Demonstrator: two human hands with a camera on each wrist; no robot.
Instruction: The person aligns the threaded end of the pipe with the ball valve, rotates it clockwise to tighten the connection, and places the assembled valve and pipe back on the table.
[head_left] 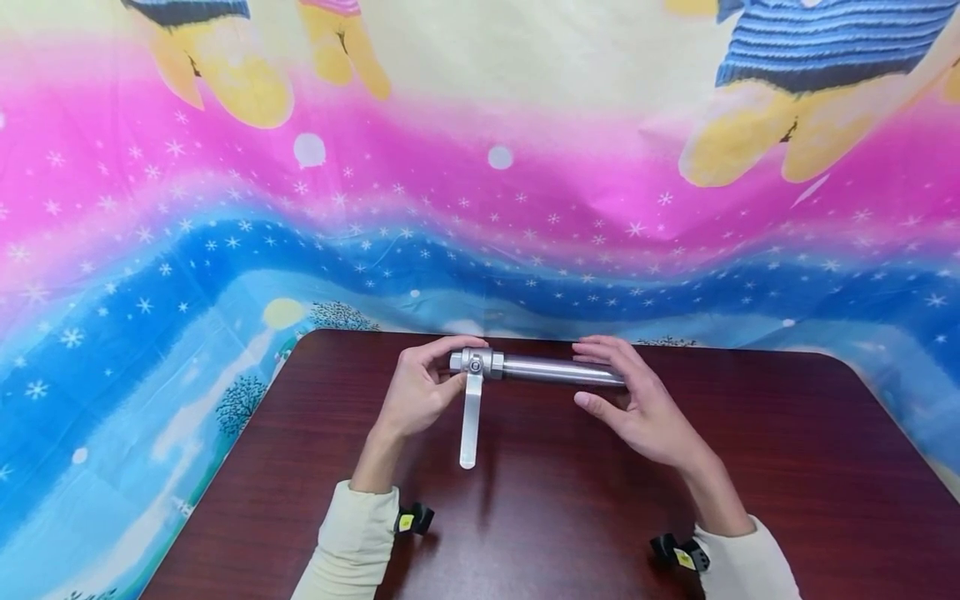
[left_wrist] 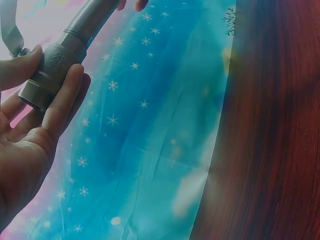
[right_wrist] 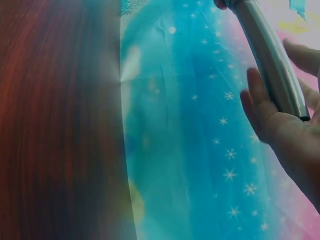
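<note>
Valve [head_left: 477, 360]: left hand [head_left: 413, 395] pinches its body, I judge to bear the weight.
Pipe [head_left: 551, 369]: right hand [head_left: 649, 412], fingers wide around its end, perhaps steadying.

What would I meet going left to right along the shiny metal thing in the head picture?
Bare left grip → silver metal valve with flat lever → smooth round silver metal tube → bare right grip.

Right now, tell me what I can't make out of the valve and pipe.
- Head: the end of the pipe, hidden by the right hand.
- Left wrist: part of the handle, cut off by the top edge.
- Left wrist: lettering on the valve, too small to read.
</note>
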